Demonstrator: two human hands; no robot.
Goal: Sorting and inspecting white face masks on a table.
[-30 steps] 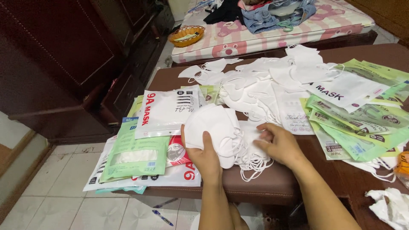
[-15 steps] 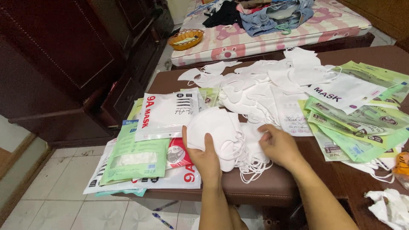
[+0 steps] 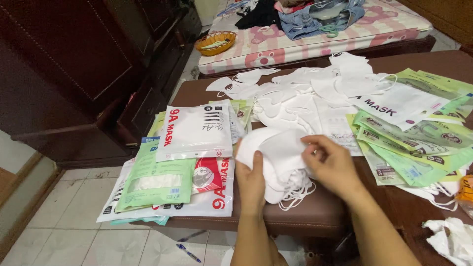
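Observation:
A stack of white face masks [image 3: 276, 157] rests on the near edge of a brown padded table [image 3: 315, 214], ear loops dangling toward me. My left hand [image 3: 251, 180] grips the stack's left side, thumb on top. My right hand [image 3: 332, 165] pinches the top mask at the stack's right edge. A heap of loose white masks [image 3: 305, 93] lies just beyond.
White, red and green mask packets [image 3: 187, 148] overlap at the table's left end. Green and white packets [image 3: 419, 133] fan out on the right. Crumpled white masks [image 3: 451, 236] sit lower right. A dark wooden cabinet [image 3: 74, 64] stands left; a bed with clothes [image 3: 315, 24] behind.
The stack has shifted slightly right and toward me. My right hand has moved from flat on the table beside it to pinching the top mask.

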